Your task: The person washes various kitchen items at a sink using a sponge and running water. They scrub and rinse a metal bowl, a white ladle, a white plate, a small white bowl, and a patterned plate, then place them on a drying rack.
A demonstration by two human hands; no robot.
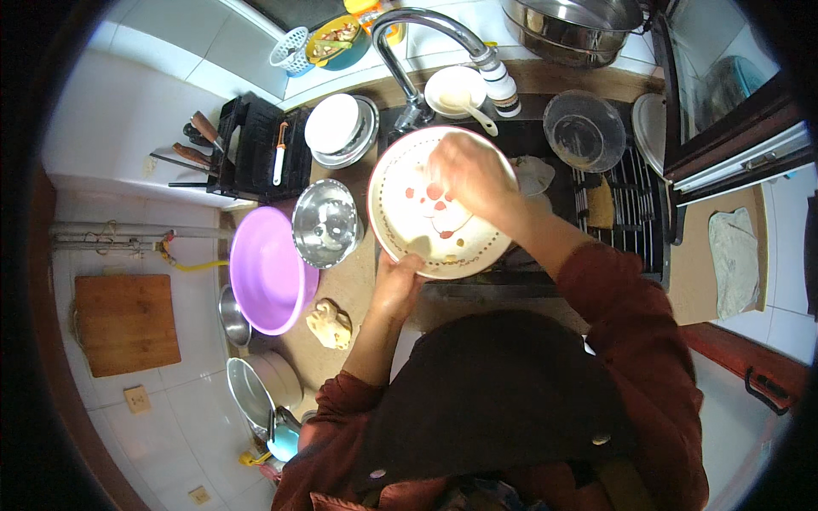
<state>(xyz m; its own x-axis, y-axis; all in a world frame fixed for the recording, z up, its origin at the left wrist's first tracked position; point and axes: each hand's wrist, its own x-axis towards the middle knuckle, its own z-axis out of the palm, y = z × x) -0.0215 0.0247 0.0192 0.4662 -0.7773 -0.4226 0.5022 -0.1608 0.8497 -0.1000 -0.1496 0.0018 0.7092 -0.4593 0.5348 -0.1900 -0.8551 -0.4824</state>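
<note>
My left hand (397,289) grips the near rim of a round white plate (399,223) with a red edge, dark dots and red printed marks. The plate is held above the sink (434,290), which lies beneath the tap. Blurred by motion, my right hand (470,175) is over the plate's upper right part with its fingers bent down at the surface. Whether something is in its fingers is hidden. Past the plate, a chrome tap (402,64) arches towards a white bowl (447,86) with a white spoon (476,115). Part of a pale dish (533,175) shows in the sink.
To the left stand a purple basin (268,274), a steel bowl (326,223), a crumpled pale cloth (330,324) and a black rack (255,156) with knives. At the right, a clear bowl (585,131) rests by a wire rack (629,211), near an open window (735,96).
</note>
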